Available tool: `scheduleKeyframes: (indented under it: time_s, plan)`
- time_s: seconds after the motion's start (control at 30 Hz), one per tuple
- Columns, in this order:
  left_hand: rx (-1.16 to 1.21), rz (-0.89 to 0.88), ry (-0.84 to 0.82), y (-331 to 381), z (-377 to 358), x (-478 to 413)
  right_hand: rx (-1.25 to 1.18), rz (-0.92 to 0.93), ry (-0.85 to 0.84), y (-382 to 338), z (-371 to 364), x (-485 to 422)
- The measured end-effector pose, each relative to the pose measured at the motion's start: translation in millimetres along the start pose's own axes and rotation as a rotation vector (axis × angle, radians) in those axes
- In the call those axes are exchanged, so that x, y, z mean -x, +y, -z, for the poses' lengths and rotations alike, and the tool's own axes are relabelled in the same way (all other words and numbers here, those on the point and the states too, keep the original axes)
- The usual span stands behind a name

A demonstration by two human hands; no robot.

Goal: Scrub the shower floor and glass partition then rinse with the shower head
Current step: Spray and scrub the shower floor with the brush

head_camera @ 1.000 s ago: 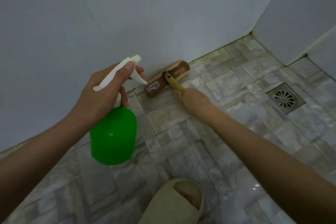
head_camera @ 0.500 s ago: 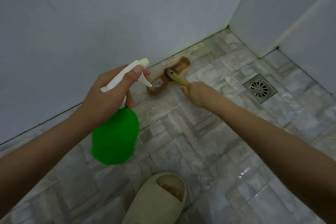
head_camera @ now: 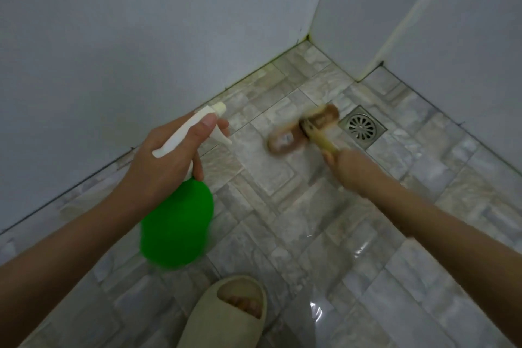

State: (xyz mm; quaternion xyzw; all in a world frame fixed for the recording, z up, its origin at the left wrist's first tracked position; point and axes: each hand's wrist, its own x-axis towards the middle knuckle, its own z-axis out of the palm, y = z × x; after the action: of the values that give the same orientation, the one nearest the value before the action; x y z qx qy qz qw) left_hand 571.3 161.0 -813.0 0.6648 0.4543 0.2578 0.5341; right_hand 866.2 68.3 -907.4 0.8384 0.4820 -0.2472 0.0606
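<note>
My left hand [head_camera: 166, 161] grips the white trigger head of a green spray bottle [head_camera: 178, 223], held above the grey tiled shower floor [head_camera: 282, 220], thumb on top of the sprayer. My right hand [head_camera: 346, 164] holds the yellowish handle of a brown wooden scrub brush [head_camera: 302, 128]. The brush head lies on the tiles just left of the drain and is blurred by motion. No shower head or glass partition is in view.
A square metal floor drain [head_camera: 362, 126] sits right of the brush. White walls [head_camera: 141, 37] meet at a corner behind it. My foot in a beige slipper [head_camera: 226, 316] stands at the bottom centre. Wet glare shows on tiles at lower right.
The brush has moved away from the wall base and to the right, toward the drain. The left hand still holds the bottle in much the same pose.
</note>
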Motion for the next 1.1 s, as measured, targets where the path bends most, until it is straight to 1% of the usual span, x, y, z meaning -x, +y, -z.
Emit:
scheduleKeyframes:
  time_s: [0.07, 0.13, 0.2, 0.27, 0.33, 0.4, 0.43, 0.47, 0.57, 0.63, 0.7, 0.8, 0.9, 1.0, 1.03, 1.1]
  plan:
    - [-0.021, -0.016, -0.021, -1, -14, 0, -0.076, -0.038, 0.030, -13, 15, -39]
    - [-0.020, -0.022, -0.047, 0, -26, 0, -0.122, -0.023, 0.058, 0, 15, -38]
    - [0.005, -0.006, -0.089, 2, -35, -1, -0.132, -0.032, 0.066, 36, -1, 3]
    - [0.007, 0.010, -0.114, 6, -42, -4, -0.122, -0.142, 0.018, 74, -16, 57]
    - [0.000, 0.008, -0.122, 10, -48, -8, -0.116, -0.234, -0.027, 99, -19, 78]
    - [0.003, 0.001, -0.131, 14, -55, -12, -0.062, -0.269, -0.032, 102, -7, 59]
    - [0.009, -0.004, -0.142, 16, -60, -15, -0.077, -0.277, 0.023, 100, 3, 41]
    - [0.015, -0.004, -0.147, 17, -64, -17, -0.119, -0.280, 0.072, 95, 13, 19]
    - [0.035, -0.027, -0.161, 17, -78, -22, -0.258, -0.379, 0.099, 95, 44, -35]
    - [0.052, -0.043, -0.179, 17, -84, -24, -0.286, -0.423, 0.087, 104, 46, -35]
    - [0.053, -0.043, -0.198, 18, -86, -27, -0.256, -0.430, 0.061, 110, 27, -2]
    - [0.081, -0.023, -0.201, 21, -86, -31, -0.287, -0.495, 0.027, 104, 13, 41]
    - [0.078, -0.007, -0.209, 23, -93, -34, -0.255, -0.431, 0.069, 101, 36, 2]
    - [0.064, -0.019, -0.225, 24, -102, -34, -0.356, -0.460, 0.108, 100, 63, -48]
    - [0.061, -0.029, -0.232, 24, -104, -34, -0.374, -0.476, 0.116, 102, 63, -53]
    - [0.059, -0.051, -0.244, 26, -106, -36, -0.327, -0.463, 0.104, 107, 47, -40]
